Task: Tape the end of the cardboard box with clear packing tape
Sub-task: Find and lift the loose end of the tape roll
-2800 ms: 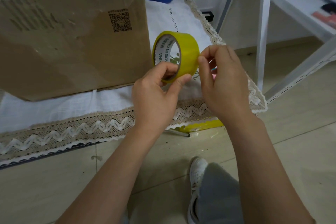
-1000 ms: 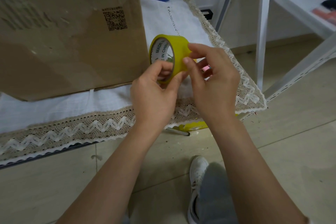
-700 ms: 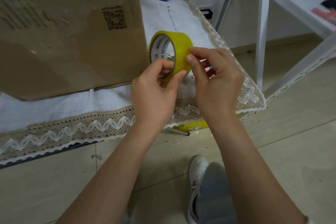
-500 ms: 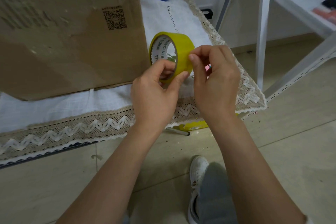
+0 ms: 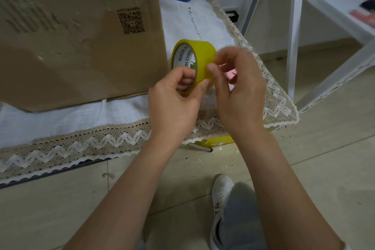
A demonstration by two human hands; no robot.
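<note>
Tape roll up off the table, fingertips hunting for the loose end

The tape roll (image 5: 199, 61) stands on edge in the air, its open core facing left toward the cardboard box (image 5: 77, 46) just beside it. The left hand (image 5: 174, 103) grips the roll, fingers hooked through the core, thumb on the outer band. The right hand (image 5: 239, 87) pinches narrow at the roll's right face; whether it has the end, I can't tell. The pull would likely run rightward, away from the box.

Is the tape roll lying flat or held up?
Held up: the left hand grips the tape roll on edge, hole facing sideways.
</note>
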